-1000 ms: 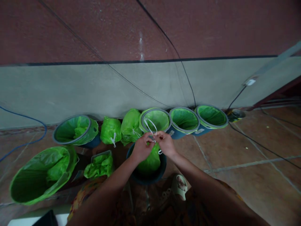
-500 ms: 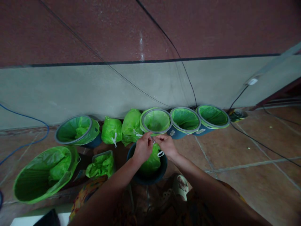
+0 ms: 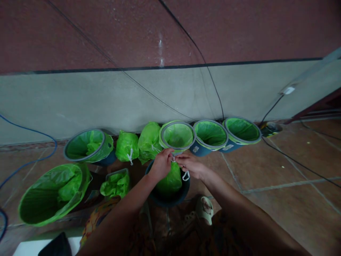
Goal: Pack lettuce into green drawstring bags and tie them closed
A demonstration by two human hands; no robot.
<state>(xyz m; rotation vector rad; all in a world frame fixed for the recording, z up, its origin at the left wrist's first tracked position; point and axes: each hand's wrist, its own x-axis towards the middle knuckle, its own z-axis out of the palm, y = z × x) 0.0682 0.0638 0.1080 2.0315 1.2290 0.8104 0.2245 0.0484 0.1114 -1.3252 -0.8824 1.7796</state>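
My left hand and my right hand meet over a dark blue bin on the floor. Both pinch the white drawstring at the gathered neck of the green bag that sits inside this bin. A loop of the string hangs below my right hand. The fingertips of both hands touch at the knot.
A row of green-lined bins stands along the wall, with two tied green bags between them. A large lined bin lies tilted at the left. Cables cross the tiled floor. My slippered foot is beside the bin.
The tall loop of string seen above my hands a second ago has been pulled down to the knot. My hands have closed together over the bag's neck.
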